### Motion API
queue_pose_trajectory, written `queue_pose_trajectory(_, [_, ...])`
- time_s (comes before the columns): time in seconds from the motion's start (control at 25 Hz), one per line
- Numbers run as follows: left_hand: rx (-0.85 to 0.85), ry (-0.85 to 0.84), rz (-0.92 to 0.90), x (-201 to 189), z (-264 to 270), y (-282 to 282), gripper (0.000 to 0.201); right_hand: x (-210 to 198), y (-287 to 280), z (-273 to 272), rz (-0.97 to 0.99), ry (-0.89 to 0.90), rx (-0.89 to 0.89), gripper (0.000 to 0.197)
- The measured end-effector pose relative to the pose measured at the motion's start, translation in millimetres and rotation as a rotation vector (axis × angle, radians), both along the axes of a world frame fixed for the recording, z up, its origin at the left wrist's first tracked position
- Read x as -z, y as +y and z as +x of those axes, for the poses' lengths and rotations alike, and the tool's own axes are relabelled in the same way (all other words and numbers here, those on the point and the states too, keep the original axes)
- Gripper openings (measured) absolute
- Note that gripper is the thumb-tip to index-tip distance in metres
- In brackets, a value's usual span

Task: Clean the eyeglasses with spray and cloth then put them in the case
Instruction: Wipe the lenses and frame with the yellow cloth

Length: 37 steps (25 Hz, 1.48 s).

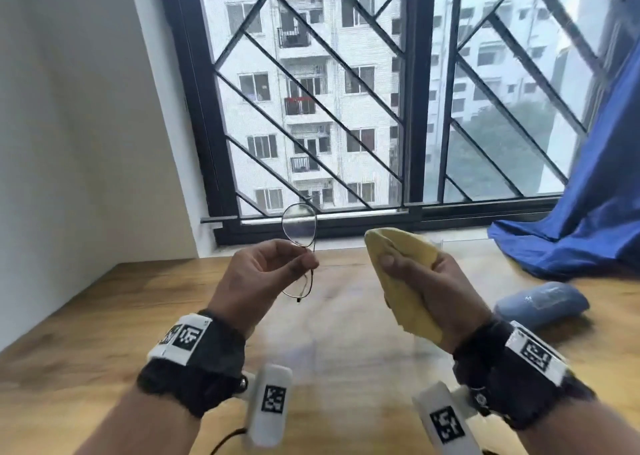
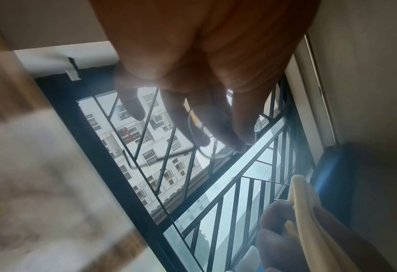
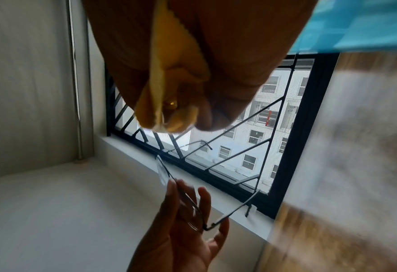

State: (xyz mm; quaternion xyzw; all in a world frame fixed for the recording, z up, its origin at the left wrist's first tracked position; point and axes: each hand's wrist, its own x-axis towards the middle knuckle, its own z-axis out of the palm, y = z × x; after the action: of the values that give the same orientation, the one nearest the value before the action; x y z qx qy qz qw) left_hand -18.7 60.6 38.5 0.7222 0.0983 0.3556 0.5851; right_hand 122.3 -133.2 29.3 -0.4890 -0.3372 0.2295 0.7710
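Held above the worktop [image 1: 104,316], the eyeglasses [image 1: 299,247] hung pinched in the left hand [image 1: 266,274], the right hand [image 1: 426,281] clutched the cloth [image 1: 405,257]; that thin pinch risked a drop

Daylight comes in through the window [image 1: 346,91] ahead of my hands, bright and even. In both wrist views my hands [image 2: 204,64] go dark against that glare, a haze blooms round my fingers [image 2: 216,119], and the surface [image 2: 41,184] smears with blur at the edges.
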Motion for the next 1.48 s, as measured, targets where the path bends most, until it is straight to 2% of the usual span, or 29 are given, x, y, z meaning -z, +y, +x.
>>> queue_pose_trajectory(0.12, [-0.007, -0.001, -0.001, 14, -2, 6, 0.023, 7, 4, -8, -0.075, -0.063, -0.02, 0.031])
queue_pose_trajectory(0.2, [0.004, 0.039, 0.048, 21, -4, 9, 0.018, 8, 6, -13, -0.125, -0.172, 0.019, 0.024])
queue_pose_trajectory(0.24, [0.012, 0.051, 0.056, 22, -5, 10, 0.015, 5, 7, -16, -0.138, -0.279, 0.069, 0.013])
queue_pose_trajectory(0.36, [0.031, 0.052, 0.046, 20, -7, 3, 0.01, -14, 12, -13, -0.121, -0.858, 0.354, 0.026])
queue_pose_trajectory(0.44, [0.049, 0.038, 0.037, 17, -9, -4, 0.01, -23, 14, -4, -0.036, -1.183, 0.49, 0.016])
queue_pose_trajectory(0.52, [0.06, 0.032, 0.046, 15, -10, -10, 0.012, -18, 13, 4, -0.03, -1.385, 0.59, 0.008])
queue_pose_trajectory(0.6, [0.056, 0.046, 0.075, 14, -11, -15, 0.015, -9, 7, 10, -0.019, -1.512, 0.61, 0.002])
queue_pose_trajectory(0.68, [0.06, 0.053, 0.078, 14, -10, -18, 0.017, -5, 0, 13, -0.008, -1.574, 0.556, 0.008])
queue_pose_trajectory(0.88, [0.122, 0.028, 0.103, 15, -11, -24, 0.014, -6, -4, 16, -0.131, -1.718, 0.467, 0.013])
queue_pose_trajectory(1.08, [0.112, 0.044, 0.15, 15, -10, -27, 0.014, -7, -8, 21, -0.238, -1.573, 0.56, 0.011])
queue_pose_trajectory(1.16, [0.115, 0.03, 0.145, 17, -11, -26, 0.018, -5, -7, 18, -0.227, -1.608, 0.454, 0.005])
queue_pose_trajectory(1.24, [0.139, 0.02, 0.129, 19, -11, -25, 0.023, -3, -8, 16, -0.21, -1.624, 0.344, 0.01])
queue_pose_trajectory(1.32, [0.148, 0.03, 0.106, 20, -10, -25, 0.023, -5, -9, 20, -0.253, -1.534, 0.427, 0.005])
queue_pose_trajectory(1.36, [0.15, 0.03, 0.089, 20, -10, -26, 0.022, -6, -9, 20, -0.277, -1.5, 0.48, 0.011])
queue_pose_trajectory(1.4, [0.154, 0.027, 0.07, 19, -10, -27, 0.022, -6, -9, 20, -0.275, -1.485, 0.467, 0.015])
queue_pose_trajectory(1.48, [0.178, 0.01, 0.047, 19, -10, -29, 0.021, -3, -9, 18, -0.245, -1.52, 0.322, 0.014])
